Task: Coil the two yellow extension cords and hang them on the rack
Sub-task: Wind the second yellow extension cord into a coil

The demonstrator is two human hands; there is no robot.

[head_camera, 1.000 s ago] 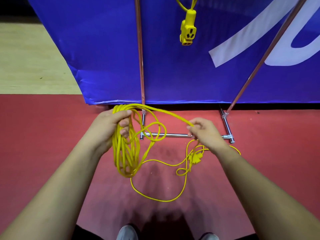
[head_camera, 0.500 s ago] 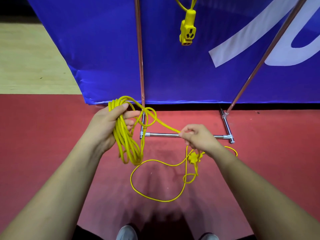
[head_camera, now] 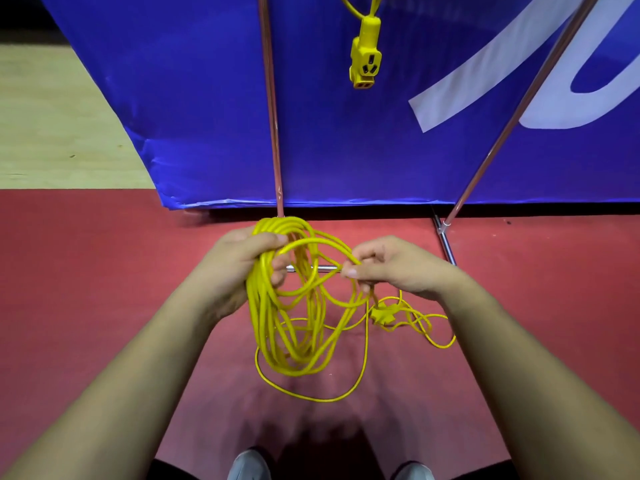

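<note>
Left hand [head_camera: 239, 268] is gripping the coil [head_camera: 259, 313]; right hand [head_camera: 398, 268] is pinching the next loop. Loose tail [head_camera: 440, 347] is lying kinked beside the plug [head_camera: 382, 315], likely snagging mid-pull.

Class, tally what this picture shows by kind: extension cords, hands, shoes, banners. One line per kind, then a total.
Yellow extension cords: 2, the held coil and the hanging cord
Hands: 2, left hand and right hand
Shoes: 2
Blue banner: 1
Total: 7
</note>
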